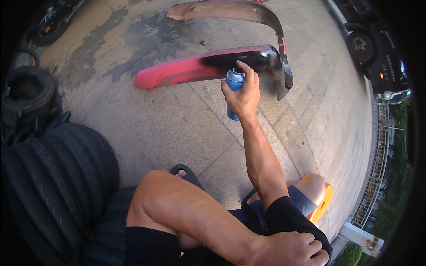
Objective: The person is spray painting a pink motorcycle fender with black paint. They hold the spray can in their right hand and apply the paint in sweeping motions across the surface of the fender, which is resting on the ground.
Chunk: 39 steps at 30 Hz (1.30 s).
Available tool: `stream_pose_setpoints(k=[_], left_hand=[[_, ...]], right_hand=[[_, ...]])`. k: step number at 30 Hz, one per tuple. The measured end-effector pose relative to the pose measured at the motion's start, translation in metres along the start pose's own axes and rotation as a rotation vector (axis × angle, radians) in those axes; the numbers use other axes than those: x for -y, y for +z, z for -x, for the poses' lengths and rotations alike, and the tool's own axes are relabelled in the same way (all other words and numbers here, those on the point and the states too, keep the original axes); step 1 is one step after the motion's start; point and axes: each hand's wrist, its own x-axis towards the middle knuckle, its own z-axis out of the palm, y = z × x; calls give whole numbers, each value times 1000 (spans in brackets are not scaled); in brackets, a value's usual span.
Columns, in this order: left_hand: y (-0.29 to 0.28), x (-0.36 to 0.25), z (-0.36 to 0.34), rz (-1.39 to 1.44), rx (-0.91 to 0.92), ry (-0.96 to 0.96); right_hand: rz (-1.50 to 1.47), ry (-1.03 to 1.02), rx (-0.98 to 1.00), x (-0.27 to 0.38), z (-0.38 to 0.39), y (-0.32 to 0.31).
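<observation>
My right hand [245,94] is wrapped round a blue spray can [233,111], its index finger over the dark nozzle at the top. Just beyond the can lies a long curved vehicle trim panel [173,73], pinkish red at its left end and glossy black toward the right. My left forearm crosses low in front of me. At its end my left hand [295,249] is closed, with bent fingers against the black sleeve [295,217] of my right arm; its fingertips are hidden.
Behind the panel lies a second curved trim piece [222,12], brownish and dusty. Stacked black tyres [66,164] crowd the left side. An orange stool [327,204] shows by my right knee. A dark vehicle [381,57] stands far right on the stone paving [177,128].
</observation>
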Motion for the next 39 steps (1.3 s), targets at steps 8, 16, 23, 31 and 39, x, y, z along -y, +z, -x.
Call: stream_pose_setpoints(k=[8,16,23,31,39], left_hand=[[9,1,1,-27,-20,12],[5,2,2,-9,25,-3],[4,2,0,-20,34,-9],[-2,5,-2,9,62,-13],[-4,4,-2,4,90,-15]], right_hand=[[18,-30,-94,-10,-12,-28],[40,-30,-37,-4,-13,-31],[74,3,-118,-14,-26,-52],[110,-10,-54,-11,-31,-63],[126,-28,-21,-8,-35,-67]])
